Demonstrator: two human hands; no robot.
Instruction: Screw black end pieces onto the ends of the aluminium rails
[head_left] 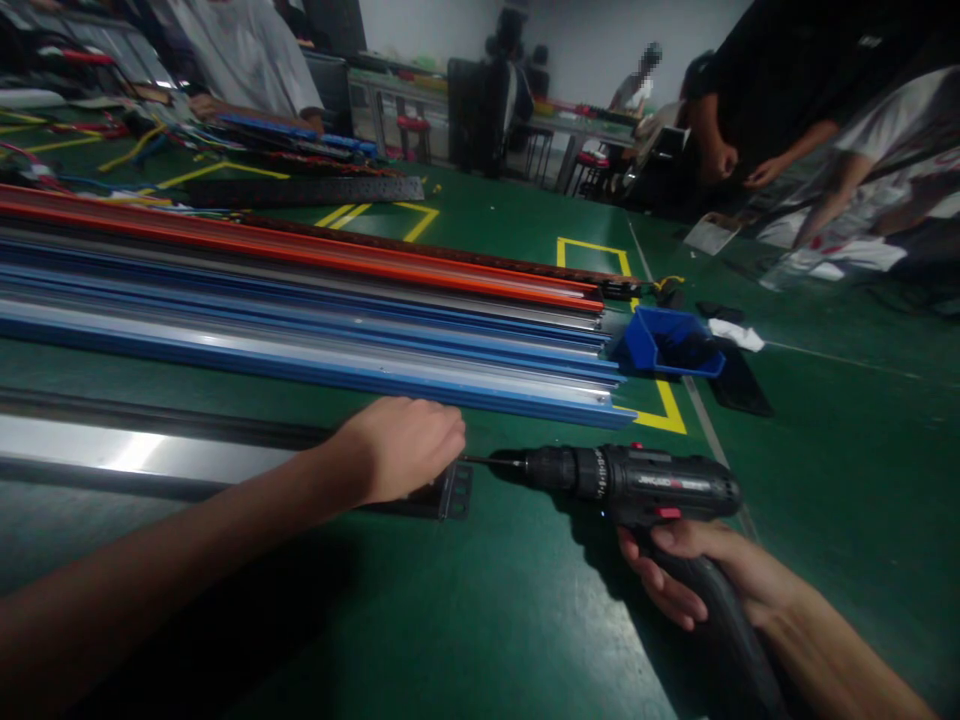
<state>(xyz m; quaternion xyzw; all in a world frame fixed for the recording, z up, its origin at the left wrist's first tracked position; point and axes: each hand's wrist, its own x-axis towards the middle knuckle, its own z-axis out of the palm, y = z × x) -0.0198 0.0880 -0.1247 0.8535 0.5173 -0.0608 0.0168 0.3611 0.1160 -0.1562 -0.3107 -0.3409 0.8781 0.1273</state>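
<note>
A black cordless drill (660, 485) lies level above the green table, its thin bit pointing left. Wrapped round its handle is my right hand (705, 575). My left hand (409, 450) is closed over the right end of a long black and silver profile (142, 450), near the tip of the bit. The fingertips of that hand are hidden, so what they pinch cannot be made out. A black end piece with slots (457, 492) shows just below the left hand, at the end of the profile.
Long blue profiles (360, 345) and orange ones (375, 255) lie across the table beyond my hands. A blue bin (667, 342) stands at their right ends, beside a dark flat object (739, 380). Wires and a black strip lie at the back left. Other people are across the table.
</note>
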